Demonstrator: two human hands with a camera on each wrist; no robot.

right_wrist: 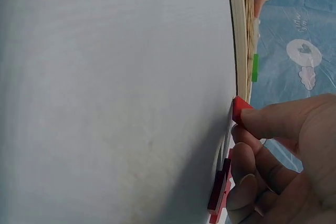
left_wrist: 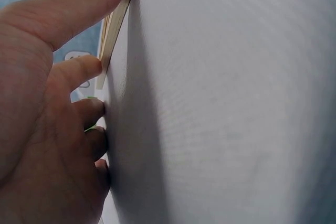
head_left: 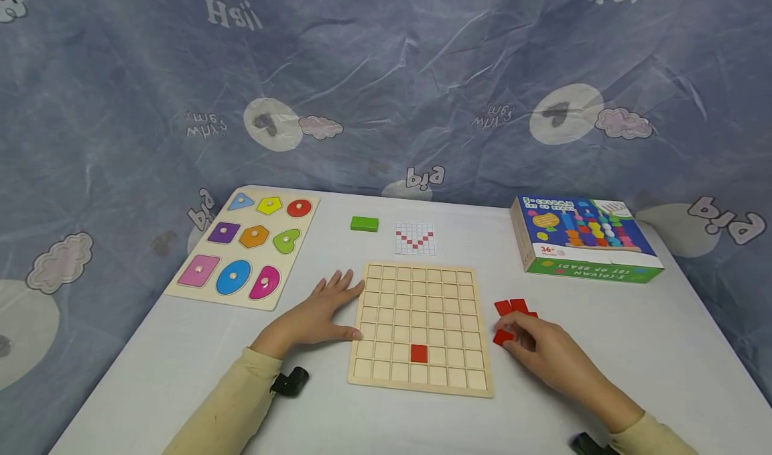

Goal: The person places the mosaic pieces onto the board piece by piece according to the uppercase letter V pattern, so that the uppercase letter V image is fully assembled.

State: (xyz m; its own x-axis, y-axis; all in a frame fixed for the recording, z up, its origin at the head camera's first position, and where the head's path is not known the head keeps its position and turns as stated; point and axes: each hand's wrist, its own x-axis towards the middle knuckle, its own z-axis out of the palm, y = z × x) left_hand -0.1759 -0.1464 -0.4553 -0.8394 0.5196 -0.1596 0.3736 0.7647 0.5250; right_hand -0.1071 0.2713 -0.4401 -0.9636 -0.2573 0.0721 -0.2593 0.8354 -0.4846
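Observation:
My left hand (head_left: 319, 313) lies spread at the left side of the wooden grid board (head_left: 393, 301), its thumb and index fingertip touching the board's edge. One red square tile (head_left: 419, 354) sits in a cell near the board's lower middle. Just past the board's right edge, my right hand (head_left: 547, 351) pinches another red tile (right_wrist: 240, 109) between thumb and fingers. Beside that hand lie several loose red tiles (head_left: 502, 307), partly hidden by its fingers. Behind the board is a small card (head_left: 415, 239) with a V of red squares on a printed grid.
A shape puzzle board (head_left: 246, 249) with colored knobbed pieces lies at the back left. The green block (head_left: 364, 224) rests left of the card. A boxed bead set (head_left: 588, 238) stands at the back right. Patterned blue cloth (head_left: 386, 93) hangs behind the white table (head_left: 326, 415).

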